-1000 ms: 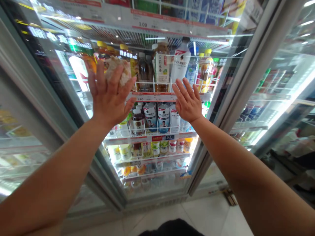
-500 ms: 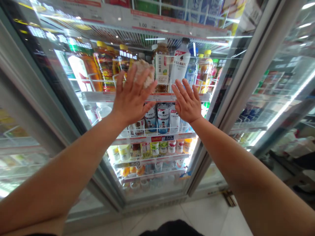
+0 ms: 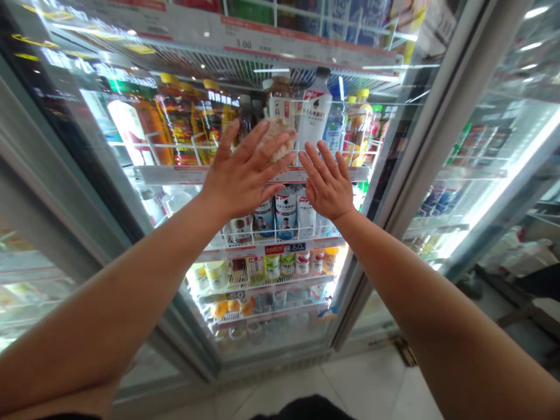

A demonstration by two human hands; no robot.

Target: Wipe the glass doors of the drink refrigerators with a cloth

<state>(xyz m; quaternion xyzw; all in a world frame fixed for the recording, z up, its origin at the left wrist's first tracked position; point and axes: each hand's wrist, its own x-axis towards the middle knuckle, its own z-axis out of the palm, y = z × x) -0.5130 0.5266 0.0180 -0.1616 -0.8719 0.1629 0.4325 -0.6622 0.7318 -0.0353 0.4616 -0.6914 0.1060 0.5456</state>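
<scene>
The left hand (image 3: 242,178) lies flat, fingers spread, pinning a crumpled cloth (image 3: 275,133) under its fingertips against the glass door (image 3: 280,315). The cloth appears soft, light and compressible: hold it by flat finger pressure. The right hand (image 3: 328,186) rests open just beside.

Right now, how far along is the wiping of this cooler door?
Done: hard to judge. The glass door shows reflections everywhere and no clearly wiped patch. In hand: the left hand presses a crumpled wad flat on the glass at the level of the bottle shelf, close to the right hand, which is braced open on the pane. Left: probably the lower half, below both hands.
</scene>
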